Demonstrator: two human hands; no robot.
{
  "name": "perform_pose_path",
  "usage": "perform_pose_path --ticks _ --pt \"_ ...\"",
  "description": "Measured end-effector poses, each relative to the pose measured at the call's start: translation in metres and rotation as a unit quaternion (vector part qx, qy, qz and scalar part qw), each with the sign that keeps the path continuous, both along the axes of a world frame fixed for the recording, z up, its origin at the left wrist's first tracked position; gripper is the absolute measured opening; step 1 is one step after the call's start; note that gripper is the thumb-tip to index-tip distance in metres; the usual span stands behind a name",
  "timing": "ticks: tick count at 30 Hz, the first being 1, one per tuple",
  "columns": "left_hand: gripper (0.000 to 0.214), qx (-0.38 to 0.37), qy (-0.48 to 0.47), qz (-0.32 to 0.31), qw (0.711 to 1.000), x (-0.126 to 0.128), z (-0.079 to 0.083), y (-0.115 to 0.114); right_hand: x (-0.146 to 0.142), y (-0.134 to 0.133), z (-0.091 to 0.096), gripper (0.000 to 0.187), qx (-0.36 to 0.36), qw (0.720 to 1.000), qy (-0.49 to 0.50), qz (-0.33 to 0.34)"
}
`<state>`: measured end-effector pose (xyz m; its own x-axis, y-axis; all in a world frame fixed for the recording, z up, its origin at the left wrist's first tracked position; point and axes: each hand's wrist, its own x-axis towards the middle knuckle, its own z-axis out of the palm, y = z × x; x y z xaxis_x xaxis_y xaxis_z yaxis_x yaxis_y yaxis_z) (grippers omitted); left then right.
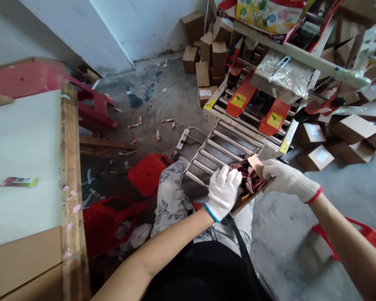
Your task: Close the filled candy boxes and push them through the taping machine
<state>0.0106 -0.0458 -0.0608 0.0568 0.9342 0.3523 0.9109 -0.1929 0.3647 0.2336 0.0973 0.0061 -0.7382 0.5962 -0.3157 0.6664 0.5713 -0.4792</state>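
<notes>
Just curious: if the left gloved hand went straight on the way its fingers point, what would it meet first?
Most likely the red packets heaped in the open brown cardboard box, right ahead of the white-gloved left hand; depth is hard to judge.

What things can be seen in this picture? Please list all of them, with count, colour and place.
open carton: one, brown, at the near end of the rollers
packets: many, red, inside the open carton
roller machine: one, cream with metal rollers, ahead
guards: two, orange, on the machine
small cartons: several, brown, stacked by the wall
stools: several, red, on the floor at left
power strip: one, white, on the floor
table: one, white top, far left
single packet: one, pink and green, on the table
left hand: white glove, blue cuff, gripping the carton's left side
right hand: white glove, red cuff, holding the carton's flap
</notes>
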Motion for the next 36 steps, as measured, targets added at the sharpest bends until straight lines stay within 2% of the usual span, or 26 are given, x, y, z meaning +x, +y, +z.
perform_pose_path --ticks 3,6,7,9,11,12,13,15,17,19,21,24,27,30,32,34,36 --pt "0.025 0.015 -0.015 0.0 1.0 0.004 -0.013 -0.005 0.001 -0.008 -0.01 0.031 -0.007 0.994 -0.05 -0.102" --pt "0.032 0.049 -0.085 -0.095 0.991 -0.015 -0.011 -0.008 0.007 -0.029 -0.026 0.031 0.0 0.971 -0.064 -0.23" --pt "0.041 0.061 -0.126 -0.118 0.983 -0.023 -0.009 -0.007 0.009 -0.038 -0.034 0.034 0.017 0.96 -0.049 -0.275" --pt "0.066 0.05 -0.2 -0.119 0.971 -0.036 -0.004 -0.004 0.006 -0.057 -0.052 0.048 0.072 0.93 0.019 -0.361" --pt "0.086 -0.013 -0.2 -0.123 0.972 -0.04 -0.003 0.0 -0.007 -0.07 -0.07 0.059 0.132 0.891 0.122 -0.416" --pt "0.089 -0.05 -0.17 -0.138 0.975 -0.038 -0.003 0.001 -0.017 -0.071 -0.079 0.059 0.162 0.872 0.175 -0.428" --pt "0.087 -0.08 -0.13 -0.148 0.977 -0.034 -0.004 0.001 -0.029 -0.069 -0.086 0.056 0.188 0.856 0.222 -0.427" --pt "0.079 -0.097 -0.052 -0.137 0.984 -0.023 -0.008 -0.003 -0.052 -0.058 -0.094 0.048 0.219 0.844 0.284 -0.398" --pt "0.072 -0.078 -0.001 -0.101 0.992 -0.014 -0.013 -0.009 -0.07 -0.041 -0.096 0.042 0.216 0.85 0.321 -0.356" --pt "0.07 -0.066 0.033 -0.093 0.993 -0.011 -0.016 -0.013 -0.076 -0.029 -0.093 0.04 0.18 0.857 0.349 -0.335" --pt "0.076 -0.078 0.06 -0.129 0.987 -0.015 -0.016 -0.014 -0.073 -0.025 -0.092 0.04 0.13 0.849 0.371 -0.355" --pt "0.087 -0.115 0.093 -0.218 0.965 -0.027 -0.007 -0.01 -0.066 -0.032 -0.093 0.044 0.07 0.828 0.393 -0.394" --pt "0.09 -0.146 0.107 -0.278 0.944 -0.039 0.004 -0.002 -0.067 -0.038 -0.094 0.042 0.099 0.839 0.38 -0.375" --pt "0.093 -0.161 0.077 -0.304 0.936 -0.048 0.01 0.006 -0.075 -0.038 -0.09 0.037 0.176 0.867 0.319 -0.34" --pt "0.085 -0.154 0.022 -0.309 0.938 -0.053 0.012 0.009 -0.078 -0.037 -0.086 0.037 0.192 0.879 0.287 -0.328" --pt "0.069 -0.129 -0.071 -0.283 0.948 -0.055 0.012 0.01 -0.08 -0.037 -0.082 0.038 0.185 0.887 0.272 -0.325" --pt "0.056 -0.088 -0.172 -0.219 0.956 -0.054 0.011 0.011 -0.081 -0.039 -0.079 0.038 0.186 0.89 0.254 -0.328"
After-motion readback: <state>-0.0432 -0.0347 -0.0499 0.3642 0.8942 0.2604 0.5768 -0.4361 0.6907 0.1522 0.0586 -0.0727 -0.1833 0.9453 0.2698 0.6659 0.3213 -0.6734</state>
